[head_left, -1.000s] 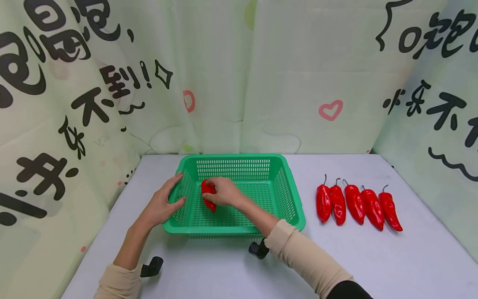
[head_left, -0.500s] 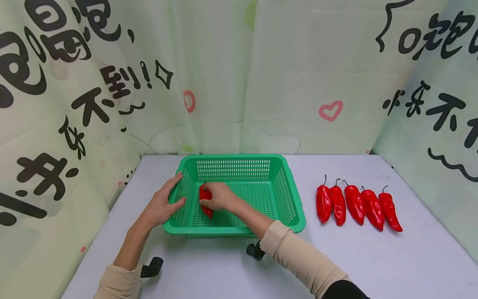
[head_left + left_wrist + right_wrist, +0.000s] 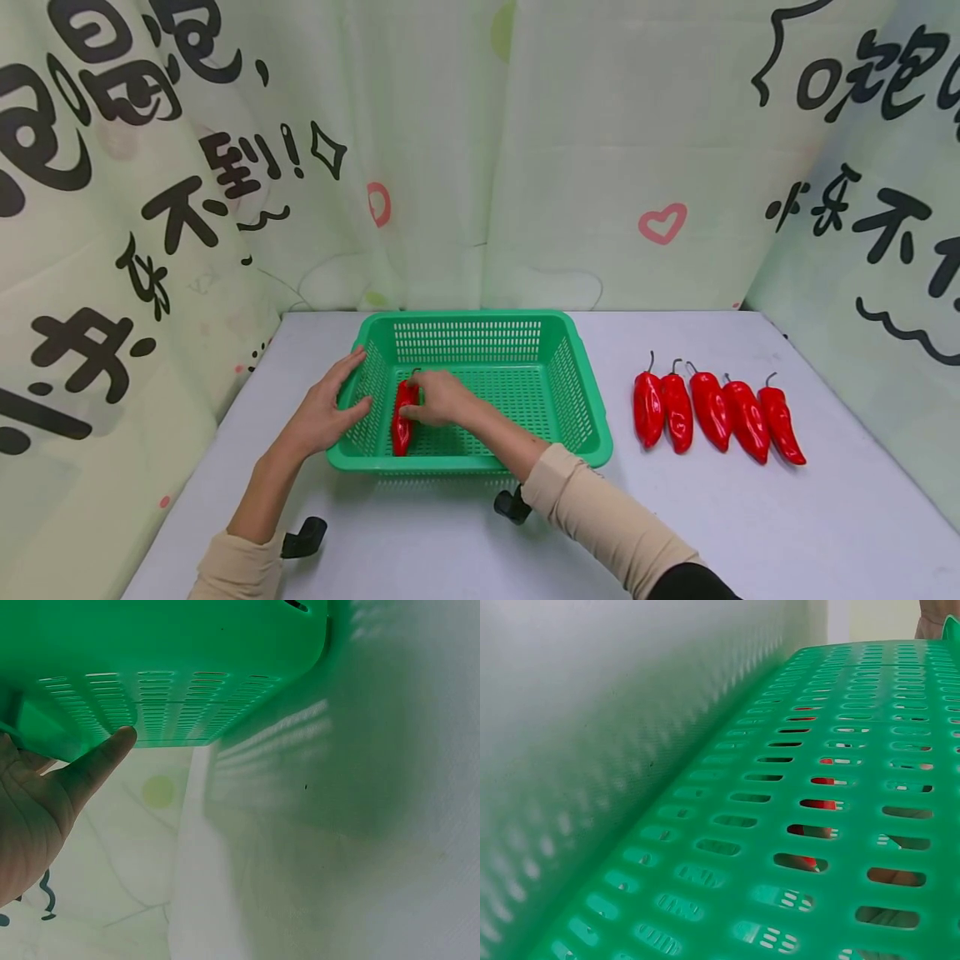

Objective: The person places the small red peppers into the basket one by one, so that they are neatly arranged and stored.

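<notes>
Inside the green plastic basket [image 3: 480,462] lies a red chili pepper [image 3: 401,429], stem toward the back, near the left wall. My right hand [image 3: 442,398] pinches its upper part between thumb and fingers. My left hand [image 3: 324,412] rests at the basket's left side, fingers straight and thumb spread. In the left wrist view the left thumb [image 3: 101,765] lies against the basket's slotted wall [image 3: 180,705]; the other fingers are mostly hidden. Through slots of the basket wall [image 3: 780,817] in the right wrist view, bits of the red pepper [image 3: 823,804] show.
To the right of the basket several red chili peppers [image 3: 710,410] lie in a row on the white table [image 3: 675,517], stems toward the back. A printed curtain [image 3: 570,167] encloses the table at the back and both sides.
My right hand has shifted slightly left and toward me with the pepper, which has turned from slanting to nearly straight front to back. The left hand stays in place.
</notes>
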Motion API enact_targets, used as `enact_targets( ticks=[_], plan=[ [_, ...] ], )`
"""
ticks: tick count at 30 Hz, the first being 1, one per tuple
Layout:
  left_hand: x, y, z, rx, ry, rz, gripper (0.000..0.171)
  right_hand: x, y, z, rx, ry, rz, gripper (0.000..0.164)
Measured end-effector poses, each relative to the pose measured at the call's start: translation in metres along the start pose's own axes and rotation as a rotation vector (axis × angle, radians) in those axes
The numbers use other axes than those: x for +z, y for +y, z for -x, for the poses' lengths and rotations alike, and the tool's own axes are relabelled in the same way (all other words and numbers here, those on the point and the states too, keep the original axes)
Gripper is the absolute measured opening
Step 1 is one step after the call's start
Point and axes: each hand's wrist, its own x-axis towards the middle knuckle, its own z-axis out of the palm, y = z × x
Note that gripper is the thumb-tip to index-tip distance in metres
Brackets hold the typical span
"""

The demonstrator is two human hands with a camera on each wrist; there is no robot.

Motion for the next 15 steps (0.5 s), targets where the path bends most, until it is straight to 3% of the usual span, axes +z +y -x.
enact_targets(
  ticks=[15],
  plan=[
    [0.0, -0.001, 0.0, 0.01, 0.005, 0.011, 0.072, -0.01, -0.003, 0.011, -0.026, 0.062, -0.066, 0.053]
  ],
)
